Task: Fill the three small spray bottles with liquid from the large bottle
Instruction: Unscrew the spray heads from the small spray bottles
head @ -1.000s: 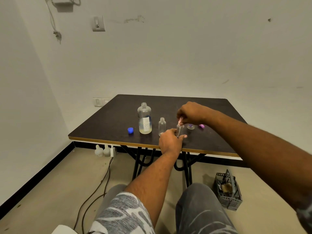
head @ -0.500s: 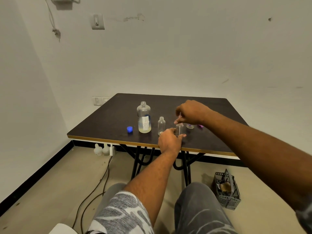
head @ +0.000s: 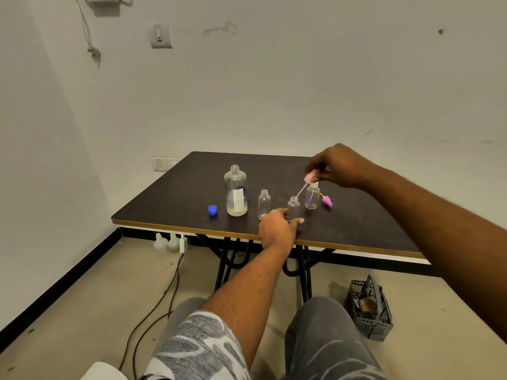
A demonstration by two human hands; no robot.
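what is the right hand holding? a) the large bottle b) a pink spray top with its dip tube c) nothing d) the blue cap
b: the right hand pinches the pink spray top. Its dip tube slants down toward the mouth of the small bottle, which the left hand grips. The blue cap lies on the table beside the large bottle.
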